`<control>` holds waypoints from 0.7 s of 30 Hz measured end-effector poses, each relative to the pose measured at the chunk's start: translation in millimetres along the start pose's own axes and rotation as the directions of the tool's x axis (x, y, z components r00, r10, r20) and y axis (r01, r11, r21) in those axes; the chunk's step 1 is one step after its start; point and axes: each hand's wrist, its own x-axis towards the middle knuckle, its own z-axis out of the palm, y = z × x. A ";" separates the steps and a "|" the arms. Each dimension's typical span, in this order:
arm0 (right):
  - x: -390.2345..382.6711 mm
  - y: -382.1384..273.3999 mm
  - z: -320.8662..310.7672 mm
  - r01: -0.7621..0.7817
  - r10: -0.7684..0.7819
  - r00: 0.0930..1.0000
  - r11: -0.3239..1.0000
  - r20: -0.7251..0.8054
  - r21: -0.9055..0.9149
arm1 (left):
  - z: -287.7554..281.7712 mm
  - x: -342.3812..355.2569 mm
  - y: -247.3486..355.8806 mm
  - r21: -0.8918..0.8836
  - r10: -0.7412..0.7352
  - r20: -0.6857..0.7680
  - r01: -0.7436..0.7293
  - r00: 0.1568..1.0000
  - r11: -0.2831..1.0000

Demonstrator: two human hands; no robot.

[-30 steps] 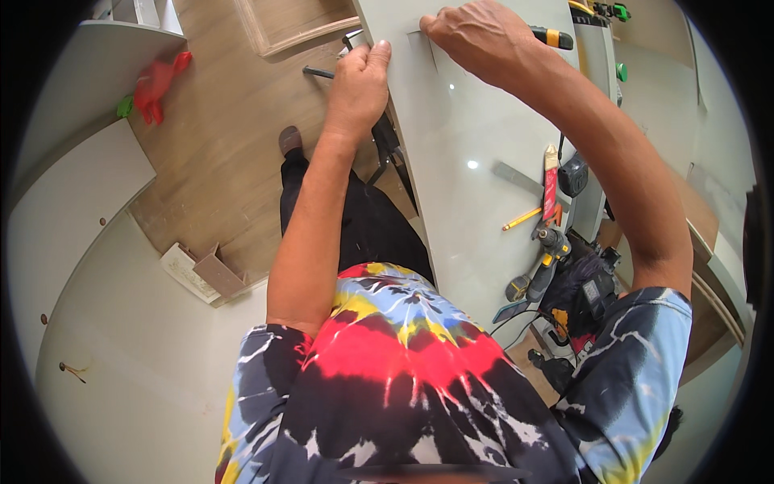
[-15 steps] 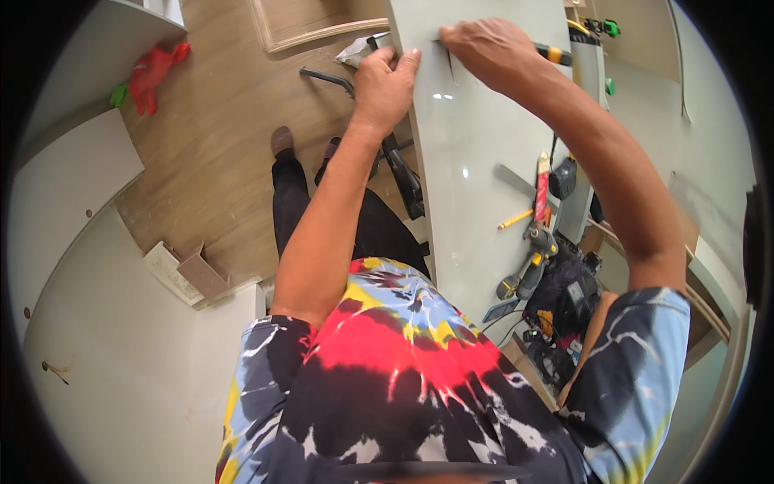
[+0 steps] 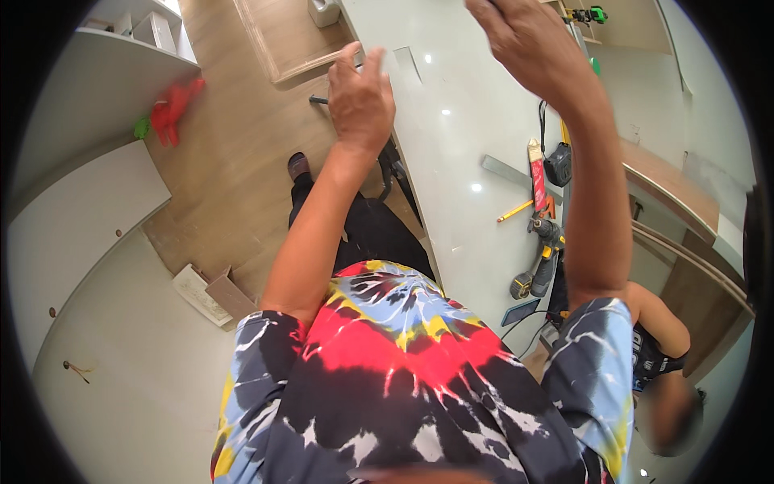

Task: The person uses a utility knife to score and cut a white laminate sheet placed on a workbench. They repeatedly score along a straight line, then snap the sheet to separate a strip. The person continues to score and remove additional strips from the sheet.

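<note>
White and glossy, the long flat panel with straight edges (image 3: 451, 137) stretches from the upper middle of the view down to beside the person's torso. Its smooth surface catches several small round glints, and near its far left edge thin lines mark one narrow rectangle (image 3: 409, 66).

Two bare hands are at its far part. The left hand (image 3: 360, 101) is over the left edge, its thumb and forefinger raised with a gap between them; whether it touches the panel cannot be told. The right hand (image 3: 528, 36) is above the far right part, its fingertips at the top of the view, so whether they grip anything cannot be told.

Along the panel's right side lie one flat grey metal strip (image 3: 504, 169), one slim red tool with a pale tip (image 3: 537, 173), one yellow pencil (image 3: 516, 210), one black rounded device with a strap (image 3: 558, 165), one grey-and-yellow cordless drill (image 3: 551, 235) and one dark, flat rectangular phone (image 3: 520, 312).

To the left, a brown wood-grained floor (image 3: 242, 113) bears one pale wooden frame (image 3: 322, 62), one white plastic container (image 3: 324, 11) and one soft-looking red object (image 3: 168, 117). At lower right, another person in a black top (image 3: 657, 355) is partly hidden.
</note>
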 end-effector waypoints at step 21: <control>-209.2 -37.6 143.5 -0.482 0.510 0.789 0.169 0.342 0.860 | -6.1 14.5 15.6 0.331 0.283 0.463 -0.460 0.840 0.824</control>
